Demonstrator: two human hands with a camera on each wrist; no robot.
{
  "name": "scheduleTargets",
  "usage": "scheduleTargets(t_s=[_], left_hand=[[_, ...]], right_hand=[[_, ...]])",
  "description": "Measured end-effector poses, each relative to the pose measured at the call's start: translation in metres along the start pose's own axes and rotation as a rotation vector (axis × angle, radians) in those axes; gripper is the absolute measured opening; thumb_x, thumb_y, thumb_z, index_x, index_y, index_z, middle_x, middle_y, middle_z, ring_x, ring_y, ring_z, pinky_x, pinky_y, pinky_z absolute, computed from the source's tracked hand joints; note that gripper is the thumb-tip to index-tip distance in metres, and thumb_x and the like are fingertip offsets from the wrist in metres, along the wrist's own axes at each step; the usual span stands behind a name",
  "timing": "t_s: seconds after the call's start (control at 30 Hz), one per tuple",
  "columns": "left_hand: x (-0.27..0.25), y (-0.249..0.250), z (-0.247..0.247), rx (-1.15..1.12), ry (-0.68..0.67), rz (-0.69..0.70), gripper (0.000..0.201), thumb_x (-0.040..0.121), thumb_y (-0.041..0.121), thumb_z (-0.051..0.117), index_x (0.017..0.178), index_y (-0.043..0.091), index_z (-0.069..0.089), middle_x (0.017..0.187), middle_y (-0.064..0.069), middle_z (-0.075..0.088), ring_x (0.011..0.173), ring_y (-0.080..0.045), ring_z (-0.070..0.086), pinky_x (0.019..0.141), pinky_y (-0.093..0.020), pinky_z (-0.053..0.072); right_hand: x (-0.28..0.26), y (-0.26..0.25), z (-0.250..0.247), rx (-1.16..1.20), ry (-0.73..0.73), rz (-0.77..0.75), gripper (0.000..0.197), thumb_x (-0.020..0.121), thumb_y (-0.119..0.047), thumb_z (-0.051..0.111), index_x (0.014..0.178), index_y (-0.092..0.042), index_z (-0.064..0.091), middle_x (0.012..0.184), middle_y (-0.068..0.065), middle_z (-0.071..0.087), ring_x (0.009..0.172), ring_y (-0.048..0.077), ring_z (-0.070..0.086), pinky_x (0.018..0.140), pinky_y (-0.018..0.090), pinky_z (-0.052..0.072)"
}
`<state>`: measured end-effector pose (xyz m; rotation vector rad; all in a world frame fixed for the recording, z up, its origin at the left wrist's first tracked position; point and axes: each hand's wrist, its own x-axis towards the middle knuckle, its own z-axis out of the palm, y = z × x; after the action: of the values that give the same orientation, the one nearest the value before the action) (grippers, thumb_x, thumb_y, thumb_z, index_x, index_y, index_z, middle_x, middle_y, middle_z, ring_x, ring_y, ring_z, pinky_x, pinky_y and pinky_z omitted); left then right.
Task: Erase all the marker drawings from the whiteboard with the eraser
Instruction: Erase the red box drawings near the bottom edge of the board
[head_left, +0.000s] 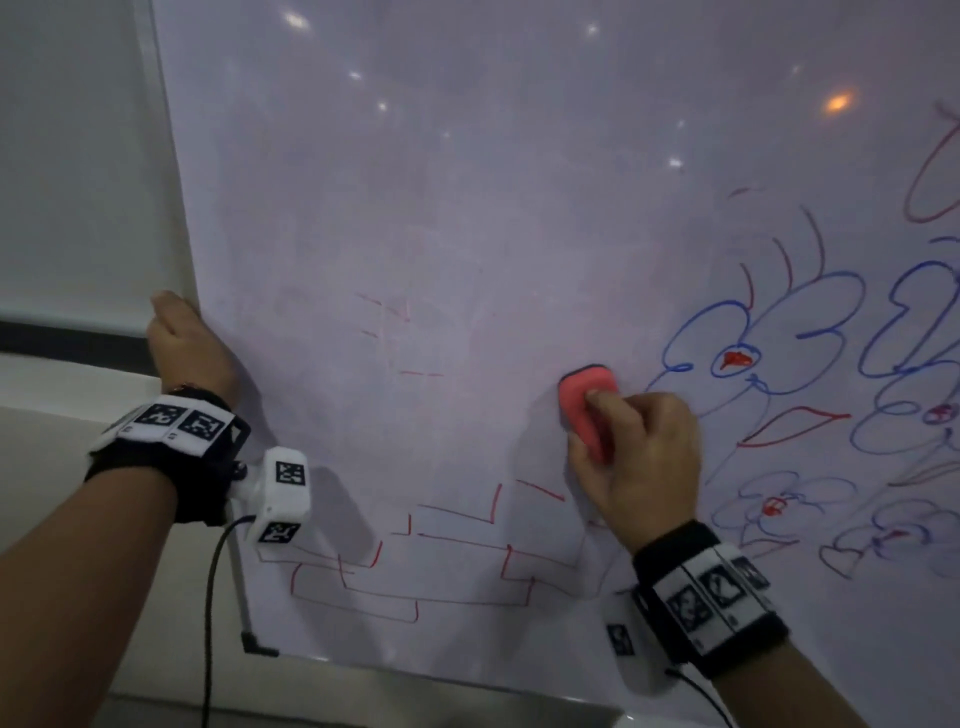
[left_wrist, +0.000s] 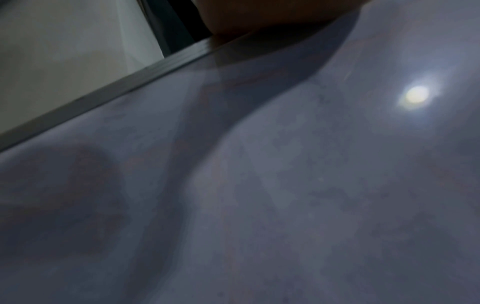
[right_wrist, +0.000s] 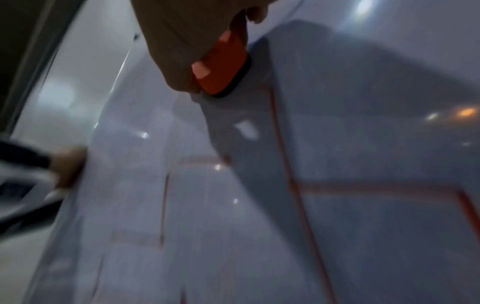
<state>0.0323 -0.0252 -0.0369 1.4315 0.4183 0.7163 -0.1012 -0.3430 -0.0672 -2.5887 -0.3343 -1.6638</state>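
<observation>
right hand (head_left: 636, 457) grips eraser (head_left: 587, 408) on whiteboard (head_left: 467, 234); left hand (head_left: 189, 345) clasps its edge

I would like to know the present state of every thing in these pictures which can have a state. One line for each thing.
whiteboard: upright, partly wiped, faint smears in its middle.
red line drawing: partly erased, broken segments remain.
blue and red flower drawings: not yet erased.
eraser: pressed flat on the board.
right hand: grips the eraser.
left hand: holds the board's left edge.
</observation>
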Motion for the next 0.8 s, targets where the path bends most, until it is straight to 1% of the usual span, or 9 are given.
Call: scheduleTargets(t_s=[0.13, 0.3, 0.4, 0.47, 0.53, 0.6, 0.67, 0.73, 0.8], left_hand=[[0.004, -0.003, 0.0, 0.08, 0.015, -0.021, 0.055, 0.101, 0.031, 0.016, 0.124, -0.012, 0.04, 0.134, -0.028, 0.043, 0.123, -0.038, 0.039, 0.103, -0.038, 0.029], [0.006, -0.006, 0.001, 0.124, 0.01, -0.069, 0.042, 0.101, 0.019, 0.017, 0.13, -0.006, 0.035, 0.138, -0.021, 0.038, 0.123, -0.035, 0.037, 0.097, -0.034, 0.025], [0.002, -0.006, 0.001, 0.173, 0.012, -0.018, 0.043, 0.101, 0.021, 0.017, 0.123, -0.006, 0.041, 0.133, -0.022, 0.044, 0.117, -0.033, 0.041, 0.092, -0.033, 0.026], [0.002, -0.006, 0.001, 0.176, 0.023, 0.005, 0.045, 0.101, 0.023, 0.017, 0.117, -0.009, 0.044, 0.129, -0.025, 0.047, 0.113, -0.034, 0.043, 0.09, -0.032, 0.026], [0.002, -0.007, 0.001, 0.156, -0.005, -0.018, 0.041, 0.101, 0.019, 0.018, 0.118, -0.008, 0.044, 0.13, -0.025, 0.045, 0.113, -0.035, 0.043, 0.089, -0.032, 0.025], [0.004, -0.003, 0.0, 0.096, 0.006, -0.06, 0.038, 0.101, 0.016, 0.019, 0.117, -0.008, 0.043, 0.13, -0.025, 0.044, 0.113, -0.035, 0.043, 0.09, -0.034, 0.025], [0.003, -0.003, -0.001, 0.127, -0.01, -0.007, 0.037, 0.1, 0.017, 0.019, 0.096, -0.008, 0.045, 0.12, -0.025, 0.05, 0.104, -0.034, 0.046, 0.089, -0.036, 0.029], [0.001, -0.001, 0.0, 0.124, -0.026, 0.01, 0.038, 0.099, 0.019, 0.018, 0.068, 0.005, 0.034, 0.1, -0.017, 0.05, 0.087, -0.026, 0.04, 0.087, -0.04, 0.035], [-0.002, 0.002, -0.001, 0.088, -0.04, 0.0, 0.04, 0.099, 0.02, 0.018, 0.06, 0.013, 0.025, 0.094, -0.016, 0.045, 0.084, -0.019, 0.031, 0.083, -0.041, 0.035]], right_hand=[[-0.058, 0.008, 0.011, -0.051, -0.145, -0.259, 0.046, 0.073, -0.02, 0.068, 0.116, -0.023, 0.05, 0.092, 0.008, 0.042, 0.071, 0.024, 0.038, 0.062, 0.033, 0.03], [-0.038, 0.043, -0.026, -0.079, -0.049, -0.104, 0.027, 0.089, -0.031, 0.05, 0.113, -0.019, 0.05, 0.097, 0.013, 0.048, 0.076, 0.027, 0.04, 0.065, 0.035, 0.031], [-0.034, 0.029, -0.01, -0.037, 0.007, -0.062, 0.034, 0.08, -0.026, 0.057, 0.113, -0.018, 0.05, 0.098, 0.012, 0.041, 0.077, 0.027, 0.039, 0.066, 0.037, 0.031], [-0.061, 0.024, -0.002, -0.074, -0.094, -0.226, 0.037, 0.078, -0.02, 0.058, 0.114, -0.022, 0.051, 0.097, 0.011, 0.042, 0.073, 0.025, 0.038, 0.064, 0.035, 0.03], [-0.088, 0.037, -0.01, -0.14, -0.312, -0.356, 0.036, 0.078, -0.013, 0.053, 0.112, -0.025, 0.051, 0.099, 0.011, 0.045, 0.073, 0.024, 0.039, 0.066, 0.033, 0.03], [-0.082, 0.056, -0.028, -0.118, -0.407, -0.171, 0.023, 0.086, -0.02, 0.051, 0.106, -0.031, 0.054, 0.094, 0.008, 0.053, 0.074, 0.026, 0.047, 0.066, 0.031, 0.032], [-0.054, 0.063, -0.042, -0.094, -0.347, -0.04, 0.021, 0.088, -0.03, 0.053, 0.108, -0.032, 0.055, 0.086, 0.011, 0.062, 0.07, 0.029, 0.051, 0.063, 0.032, 0.036], [-0.024, 0.056, -0.041, -0.063, -0.227, -0.035, 0.031, 0.084, -0.025, 0.057, 0.115, -0.024, 0.053, 0.087, 0.021, 0.064, 0.068, 0.031, 0.051, 0.061, 0.035, 0.035], [-0.018, 0.032, -0.024, -0.022, -0.192, -0.043, 0.028, 0.083, -0.024, 0.06, 0.11, -0.026, 0.056, 0.085, 0.018, 0.064, 0.07, 0.028, 0.048, 0.063, 0.033, 0.034]])
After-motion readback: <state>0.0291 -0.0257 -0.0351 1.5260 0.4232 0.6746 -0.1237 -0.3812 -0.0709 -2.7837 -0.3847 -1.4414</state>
